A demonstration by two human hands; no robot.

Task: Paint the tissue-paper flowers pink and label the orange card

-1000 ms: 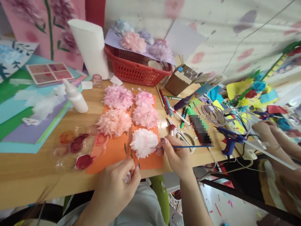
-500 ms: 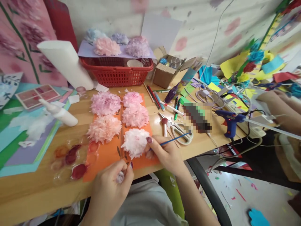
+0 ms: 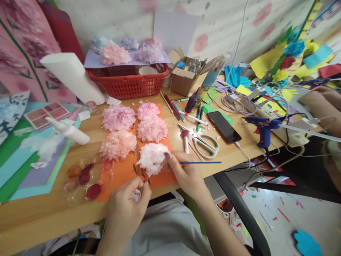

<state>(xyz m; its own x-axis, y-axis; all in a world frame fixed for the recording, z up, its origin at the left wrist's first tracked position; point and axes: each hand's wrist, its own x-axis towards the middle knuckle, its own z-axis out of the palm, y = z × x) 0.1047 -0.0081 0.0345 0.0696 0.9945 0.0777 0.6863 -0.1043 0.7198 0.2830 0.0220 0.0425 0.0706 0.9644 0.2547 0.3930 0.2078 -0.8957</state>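
Observation:
My right hand (image 3: 186,172) pinches a blue-handled paintbrush (image 3: 204,163) and touches the right side of a white paper flower (image 3: 152,159); the brush tip is hidden by the fingers and petals. Close to the table's front edge, my left hand (image 3: 130,199) is closed around a crumpled whitish wad (image 3: 136,195), perhaps tissue. The white flower lies on an orange sheet (image 3: 117,181) with several pink and peach paper flowers (image 3: 118,145). Left of the sheet sits a clear paint palette (image 3: 71,185) with red and orange wells.
Scissors (image 3: 206,145), a makeup brush (image 3: 185,140), a phone (image 3: 224,127) and a blue glue gun (image 3: 263,129) lie to the right. Behind stands a red basket (image 3: 128,87) carrying more flowers. A white bottle (image 3: 70,131) rests on coloured paper at left. Another person's arm (image 3: 323,105) reaches in at far right.
My right hand has tilted the paintbrush, so its handle now lies nearly level instead of rising to the right. My left hand keeps its grip. The camera view has shifted slightly.

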